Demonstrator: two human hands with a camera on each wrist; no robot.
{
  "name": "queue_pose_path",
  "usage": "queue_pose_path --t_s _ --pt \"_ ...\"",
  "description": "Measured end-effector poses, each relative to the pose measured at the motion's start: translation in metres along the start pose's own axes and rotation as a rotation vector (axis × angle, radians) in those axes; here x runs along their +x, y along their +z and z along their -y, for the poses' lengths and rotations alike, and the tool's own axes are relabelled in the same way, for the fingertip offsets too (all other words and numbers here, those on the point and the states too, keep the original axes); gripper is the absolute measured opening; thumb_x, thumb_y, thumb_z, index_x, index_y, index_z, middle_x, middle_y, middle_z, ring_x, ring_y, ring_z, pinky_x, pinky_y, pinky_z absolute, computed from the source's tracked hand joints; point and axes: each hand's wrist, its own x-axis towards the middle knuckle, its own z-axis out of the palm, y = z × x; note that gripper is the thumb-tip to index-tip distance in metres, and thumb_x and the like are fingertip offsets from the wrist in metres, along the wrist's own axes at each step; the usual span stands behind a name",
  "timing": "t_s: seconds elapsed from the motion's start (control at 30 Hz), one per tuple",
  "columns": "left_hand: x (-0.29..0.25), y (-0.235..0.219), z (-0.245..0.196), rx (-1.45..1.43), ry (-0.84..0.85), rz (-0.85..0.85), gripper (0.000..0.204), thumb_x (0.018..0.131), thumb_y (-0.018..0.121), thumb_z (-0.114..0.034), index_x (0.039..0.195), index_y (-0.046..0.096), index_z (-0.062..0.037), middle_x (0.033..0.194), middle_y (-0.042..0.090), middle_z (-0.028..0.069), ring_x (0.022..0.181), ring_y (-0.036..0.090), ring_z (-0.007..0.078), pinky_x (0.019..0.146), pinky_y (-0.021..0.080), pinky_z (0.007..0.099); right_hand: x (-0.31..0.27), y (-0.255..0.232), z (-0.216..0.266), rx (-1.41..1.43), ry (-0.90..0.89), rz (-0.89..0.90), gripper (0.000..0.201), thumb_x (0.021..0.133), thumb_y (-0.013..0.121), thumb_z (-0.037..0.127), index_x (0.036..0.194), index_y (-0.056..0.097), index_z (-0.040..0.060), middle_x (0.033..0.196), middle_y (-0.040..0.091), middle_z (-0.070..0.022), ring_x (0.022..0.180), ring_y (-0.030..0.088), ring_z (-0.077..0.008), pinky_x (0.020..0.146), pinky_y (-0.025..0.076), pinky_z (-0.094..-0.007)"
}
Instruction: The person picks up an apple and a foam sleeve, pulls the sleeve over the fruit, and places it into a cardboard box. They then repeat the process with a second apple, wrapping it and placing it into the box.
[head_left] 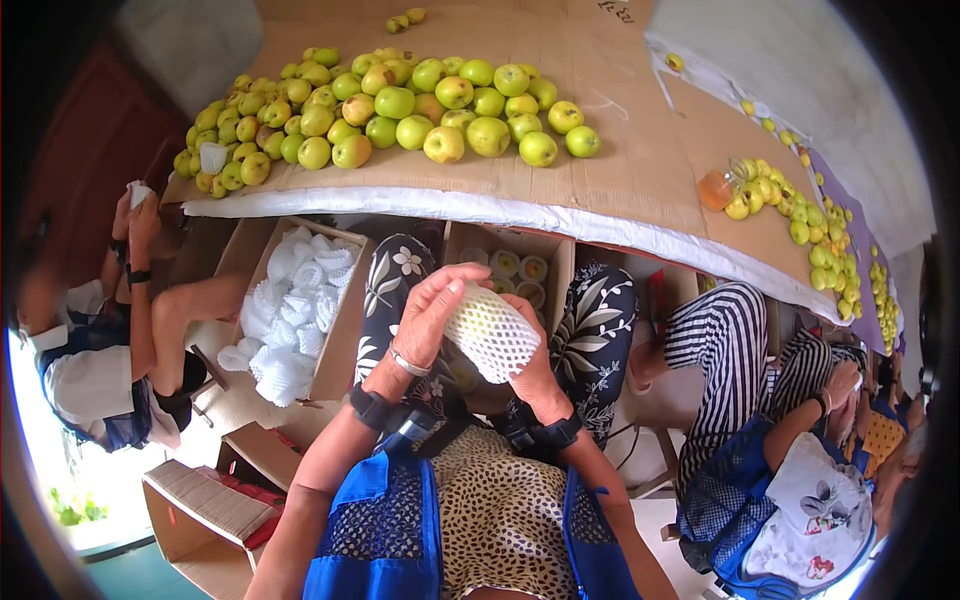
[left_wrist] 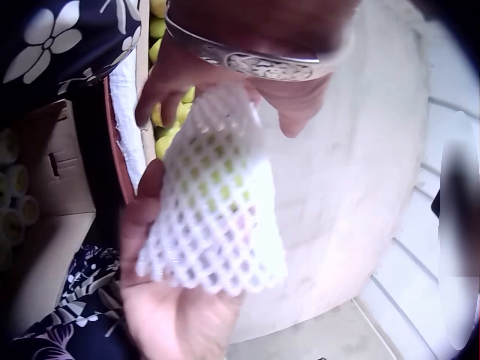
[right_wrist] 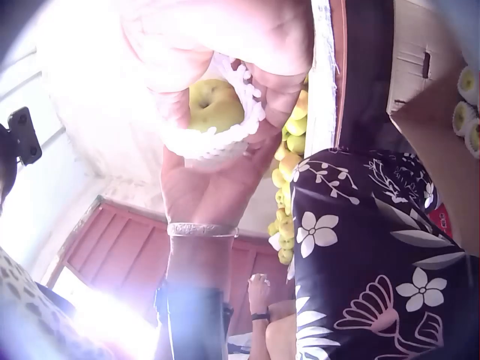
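Note:
A yellow-green apple (right_wrist: 214, 105) sits inside a white foam fruit net (head_left: 492, 335) in front of the person's lap. My right hand (head_left: 537, 372) grips the net's wide side, with fingers along its side in the left wrist view. My left hand (head_left: 425, 318), with a silver bracelet, lies against the net's narrower end. Its thumb and fingers are spread away from the mesh in the left wrist view. Through the holes, green skin shows in the net's middle. The right wrist view looks into the net's opening, where the apple's dimpled end is visible.
Many apples (head_left: 415, 133) lie on the cardboard-covered table (head_left: 640, 175). Below its edge, one box (head_left: 345, 345) holds white foam nets (head_left: 300, 290); another box (head_left: 560, 262) holds netted apples (head_left: 505, 265). People sit on both sides.

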Motion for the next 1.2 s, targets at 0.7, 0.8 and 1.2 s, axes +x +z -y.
queue_pose_path --t_s 0.7,0.8,1.2 --pt "-0.017 -0.039 0.047 -1.085 -0.14 -0.112 0.048 0.084 0.042 -0.039 0.108 0.058 -0.0005 0.112 0.057 0.0216 0.106 0.053 0.0352 0.093 0.042 0.0487 0.003 -0.009 0.071 -0.448 -0.213 0.097 0.087 0.062 0.081 0.022 0.132 0.034 0.0031 0.132 0.042 -0.0126 0.117 0.045 -0.0227 0.092 0.04 -0.0355" --pt "-0.015 -0.037 0.044 -1.085 -0.157 -0.162 0.047 0.085 0.041 -0.037 0.109 0.057 0.0001 0.109 0.058 0.0227 0.105 0.053 0.0374 0.095 0.04 0.0524 0.004 0.006 0.051 -0.678 -0.219 0.169 0.098 0.055 0.083 0.021 0.135 0.029 0.0034 0.139 0.032 -0.0166 0.129 0.032 -0.029 0.104 0.029 -0.0381" --pt "-0.026 -0.027 0.027 0.769 0.52 -0.369 0.035 0.061 0.069 -0.012 0.093 0.059 -0.0029 0.086 0.06 0.0137 0.086 0.059 0.0302 0.08 0.045 0.0358 0.006 0.013 0.048 -0.971 -0.542 0.108 0.025 0.07 0.062 0.014 0.092 0.062 0.0006 0.133 0.038 -0.0212 0.124 0.032 -0.0429 0.103 0.024 -0.0492"
